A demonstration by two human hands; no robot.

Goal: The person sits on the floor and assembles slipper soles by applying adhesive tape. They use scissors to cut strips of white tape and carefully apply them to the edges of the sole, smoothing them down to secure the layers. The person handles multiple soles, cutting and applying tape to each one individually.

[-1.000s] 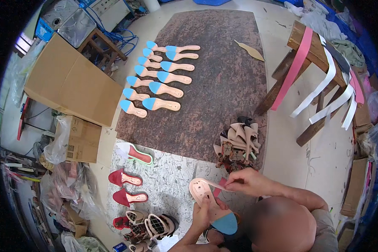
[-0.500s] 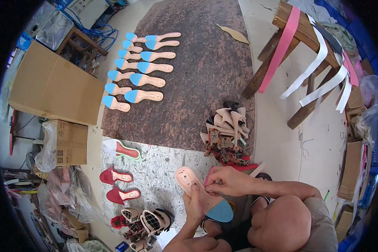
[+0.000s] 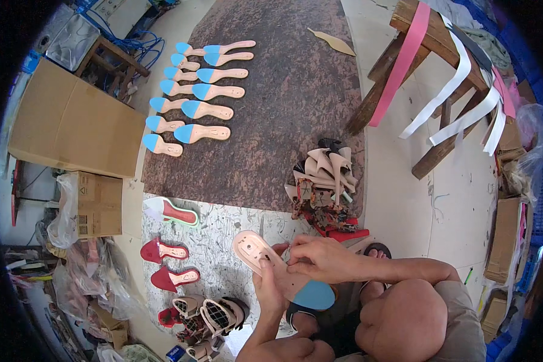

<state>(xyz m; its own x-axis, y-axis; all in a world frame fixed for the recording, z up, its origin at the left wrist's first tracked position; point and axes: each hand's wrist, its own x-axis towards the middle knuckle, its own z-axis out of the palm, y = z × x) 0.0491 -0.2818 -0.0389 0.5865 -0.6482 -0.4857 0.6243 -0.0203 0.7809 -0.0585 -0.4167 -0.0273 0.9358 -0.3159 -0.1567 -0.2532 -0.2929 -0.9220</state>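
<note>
A pale shoe insole [image 3: 265, 252] with a blue toe end [image 3: 312, 295] lies tilted across my left hand [image 3: 270, 293]. My left thumb presses on its upper face while the other fingers go out of sight beneath. At the insole's far edge, my right hand [image 3: 321, 258] is closed in a pinch. A small reddish bit [image 3: 279, 248] shows beside those fingertips; whether it is a strip or a fingertip, I cannot tell. What the pinch holds is too small to make out.
Rows of blue-toed insoles [image 3: 204, 133] lie on the brown mat [image 3: 271, 120]. Red slippers [image 3: 174, 279] and finished shoes [image 3: 220, 317] stand at the left. Stacked beige upper pieces [image 3: 329, 172] lie ahead of me. A wooden stool [image 3: 404, 66] holds pink and white strips.
The insole and both hands have shifted slightly left and upward. My right fingertips have moved along the insole's edge. The whole view has also shifted a little.
</note>
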